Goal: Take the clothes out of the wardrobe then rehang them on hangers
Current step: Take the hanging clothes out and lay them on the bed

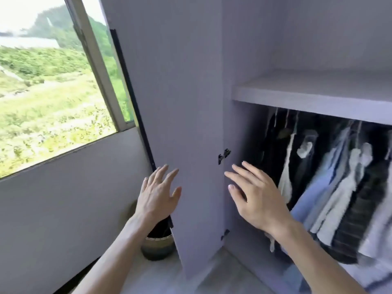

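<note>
- Wardrobe point(246, 52): pale lilac, standing open at the right of the view; its door point(180, 98) is swung outward toward the camera and stands between the two hands.
- Clothes point(339, 187): all hang inside the wardrobe, in the compartment under the shelf point(307, 92). They are packed side by side and include dark, white, light-blue and striped garments. Motion blur hides their detail.
- Hanger hooks point(287, 118): thin pale lines rising from the garments toward the underside of the shelf; too blurred to tell their form.
- Left hand point(159, 192): raised, back toward the camera, over the free edge of the door. Its fingers point(162, 171) are straight and spread wide, holding nothing. Whether the palm touches the door cannot be told.
- Right hand point(256, 198): raised before the hinge side of the opening, just left of the hanging garments. Its fingers point(252, 169) are straight and spread wide, holding nothing, and are apart from the clothes.
- Hinges point(224, 155): dark fittings between the door and the wardrobe side, one above the right hand and one lower down.
- Window point(42, 81): at left, looking out on green vegetation.
- Basket point(158, 245): a round woven one on the floor point(229, 270), partly hidden behind the lower edge of the door and the left forearm.
</note>
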Demonstrator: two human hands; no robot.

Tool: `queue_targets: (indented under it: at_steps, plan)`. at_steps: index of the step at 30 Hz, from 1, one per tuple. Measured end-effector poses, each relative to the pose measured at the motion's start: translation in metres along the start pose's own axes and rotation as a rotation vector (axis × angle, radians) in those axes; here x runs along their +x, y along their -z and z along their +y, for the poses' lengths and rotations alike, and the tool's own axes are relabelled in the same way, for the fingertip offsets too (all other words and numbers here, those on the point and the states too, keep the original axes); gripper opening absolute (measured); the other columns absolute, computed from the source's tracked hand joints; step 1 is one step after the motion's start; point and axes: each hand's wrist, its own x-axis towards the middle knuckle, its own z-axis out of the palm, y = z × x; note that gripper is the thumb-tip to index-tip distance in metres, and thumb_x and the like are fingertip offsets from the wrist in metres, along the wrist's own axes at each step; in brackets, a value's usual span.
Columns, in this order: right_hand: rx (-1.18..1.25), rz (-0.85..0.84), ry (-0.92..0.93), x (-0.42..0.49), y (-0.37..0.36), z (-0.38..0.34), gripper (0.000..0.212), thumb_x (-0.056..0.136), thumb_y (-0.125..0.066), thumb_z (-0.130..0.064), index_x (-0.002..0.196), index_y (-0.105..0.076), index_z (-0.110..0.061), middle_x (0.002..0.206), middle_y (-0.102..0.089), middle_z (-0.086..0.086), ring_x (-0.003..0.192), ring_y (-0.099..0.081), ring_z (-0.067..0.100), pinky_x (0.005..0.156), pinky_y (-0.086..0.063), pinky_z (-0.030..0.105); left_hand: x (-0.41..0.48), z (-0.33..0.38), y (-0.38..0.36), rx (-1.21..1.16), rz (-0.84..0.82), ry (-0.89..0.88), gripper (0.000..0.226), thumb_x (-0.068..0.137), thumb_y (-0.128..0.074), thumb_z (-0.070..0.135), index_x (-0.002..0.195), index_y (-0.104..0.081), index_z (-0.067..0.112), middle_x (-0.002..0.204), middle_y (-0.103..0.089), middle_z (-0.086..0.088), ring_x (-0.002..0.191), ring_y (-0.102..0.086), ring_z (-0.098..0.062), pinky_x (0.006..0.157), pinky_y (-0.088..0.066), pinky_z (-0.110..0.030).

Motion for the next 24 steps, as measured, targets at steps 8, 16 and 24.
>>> queue_targets:
  at_steps: [8,16,24]
  plan:
    - [-0.298,0.086,-0.294,0.01,0.047,0.088,0.04,0.103,-0.046,-0.034,0.14,-0.056,-0.026,0.148,-0.051,-0.006,0.147,-0.032,0.016,0.119,-0.028,0.04,0.125,0.095,-0.037,-0.089,-0.066,-0.341,0.057,0.101,-0.043,0.046,0.154,-0.026,0.039,0.166,-0.014,0.005,0.152,-0.011,-0.016,0.122,-0.013,-0.038]
    - [-0.456,0.184,-0.466,0.015,0.065,0.13,0.049,0.097,-0.04,-0.039,0.141,-0.055,-0.023,0.149,-0.05,-0.001,0.143,-0.038,0.021,0.116,-0.035,0.044,0.199,0.143,-0.088,-0.201,-0.183,-0.481,0.06,0.1,-0.046,0.045,0.155,-0.026,0.036,0.165,-0.018,0.003,0.152,-0.013,-0.018,0.123,-0.015,-0.043]
    - [-0.652,0.327,-0.42,0.1,0.087,0.2,0.058,0.098,-0.032,-0.043,0.149,-0.044,-0.018,0.158,-0.037,0.007,0.146,-0.034,0.027,0.115,-0.035,0.05,0.267,0.204,-0.147,-0.343,-0.309,-0.483,0.06,0.1,-0.047,0.048,0.155,-0.027,0.034,0.164,-0.019,0.003,0.151,-0.017,-0.02,0.122,-0.022,-0.039]
